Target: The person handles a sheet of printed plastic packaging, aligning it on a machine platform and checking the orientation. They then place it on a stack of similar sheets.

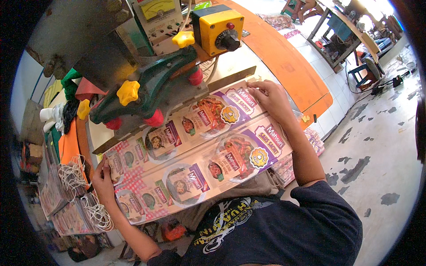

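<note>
The printed sheet (179, 155) lies at the table's near side, in front of the machine (162, 82), its near part over the person's lap. The left hand (104, 181) grips its left end; the right hand (268, 98) pinches its far right corner. A yellow box (224, 29) sits beyond, on the orange table (284, 51).

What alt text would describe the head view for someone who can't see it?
A person's left hand and right hand touch opposite ends of a long sheet printed with food, in front of a green machine with yellow knobs.
</note>
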The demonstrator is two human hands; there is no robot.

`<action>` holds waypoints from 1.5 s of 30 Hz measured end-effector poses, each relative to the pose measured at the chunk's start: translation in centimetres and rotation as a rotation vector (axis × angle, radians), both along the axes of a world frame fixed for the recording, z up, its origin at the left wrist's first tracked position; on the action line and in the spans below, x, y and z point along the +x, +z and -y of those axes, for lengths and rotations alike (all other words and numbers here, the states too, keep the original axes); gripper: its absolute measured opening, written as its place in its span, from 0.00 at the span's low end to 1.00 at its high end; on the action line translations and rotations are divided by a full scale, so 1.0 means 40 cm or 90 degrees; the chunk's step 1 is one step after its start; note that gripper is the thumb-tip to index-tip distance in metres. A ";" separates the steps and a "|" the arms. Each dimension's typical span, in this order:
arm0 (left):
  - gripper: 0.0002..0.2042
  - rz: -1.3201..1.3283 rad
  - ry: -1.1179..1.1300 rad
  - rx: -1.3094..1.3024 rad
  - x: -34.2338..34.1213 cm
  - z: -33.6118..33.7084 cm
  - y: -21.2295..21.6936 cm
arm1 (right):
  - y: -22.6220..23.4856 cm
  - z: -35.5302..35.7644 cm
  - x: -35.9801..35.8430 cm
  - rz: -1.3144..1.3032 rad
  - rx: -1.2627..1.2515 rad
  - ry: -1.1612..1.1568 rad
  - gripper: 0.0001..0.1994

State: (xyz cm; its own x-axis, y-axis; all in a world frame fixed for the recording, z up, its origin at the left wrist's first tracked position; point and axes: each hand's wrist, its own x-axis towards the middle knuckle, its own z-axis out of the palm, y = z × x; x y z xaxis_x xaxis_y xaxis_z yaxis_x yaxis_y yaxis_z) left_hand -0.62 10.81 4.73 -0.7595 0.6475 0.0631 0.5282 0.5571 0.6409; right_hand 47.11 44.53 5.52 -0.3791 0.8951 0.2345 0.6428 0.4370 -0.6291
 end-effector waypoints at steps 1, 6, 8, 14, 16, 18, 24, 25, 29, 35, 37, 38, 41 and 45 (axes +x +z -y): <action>0.20 -0.007 -0.009 0.003 0.000 -0.002 -0.001 | -0.002 0.000 0.002 0.000 -0.003 -0.002 0.15; 0.20 -0.038 -0.032 0.070 -0.019 0.012 -0.035 | 0.004 0.002 -0.002 -0.003 -0.021 -0.012 0.15; 0.20 -0.048 -0.037 0.046 -0.016 0.010 -0.026 | 0.001 0.002 -0.001 0.001 -0.018 -0.017 0.15; 0.19 -0.094 -0.037 0.011 0.010 0.003 0.000 | 0.015 0.012 -0.004 -0.021 -0.032 -0.008 0.15; 0.19 -0.096 -0.041 0.002 0.010 0.005 -0.001 | 0.009 0.016 -0.002 -0.021 -0.034 -0.008 0.15; 0.19 -0.103 -0.049 0.000 0.005 0.007 -0.001 | 0.008 0.013 -0.002 -0.020 -0.028 -0.008 0.15; 0.19 -0.047 -0.025 0.040 0.024 -0.004 0.009 | 0.006 0.010 0.000 -0.025 -0.036 -0.017 0.14; 0.19 -0.052 -0.028 0.053 0.027 -0.005 0.012 | 0.009 0.006 0.001 -0.018 -0.032 -0.015 0.14; 0.18 -0.070 0.003 0.023 0.038 -0.007 0.022 | 0.028 0.018 -0.006 -0.023 -0.055 -0.030 0.14; 0.16 -0.105 -0.047 0.027 0.023 -0.007 0.008 | 0.002 0.000 0.002 -0.021 -0.043 -0.012 0.15; 0.17 -0.074 -0.052 0.025 0.028 -0.003 0.008 | -0.007 0.001 0.009 -0.025 -0.030 -0.011 0.14; 0.17 -0.094 -0.070 0.047 0.000 0.018 -0.015 | -0.010 0.001 0.005 -0.028 -0.029 -0.005 0.14; 0.19 -0.114 -0.089 0.079 -0.043 0.026 -0.063 | 0.008 0.009 -0.001 -0.029 -0.047 -0.014 0.14; 0.21 -0.090 -0.065 0.019 0.002 0.006 -0.007 | -0.003 0.002 0.003 -0.036 -0.034 -0.012 0.15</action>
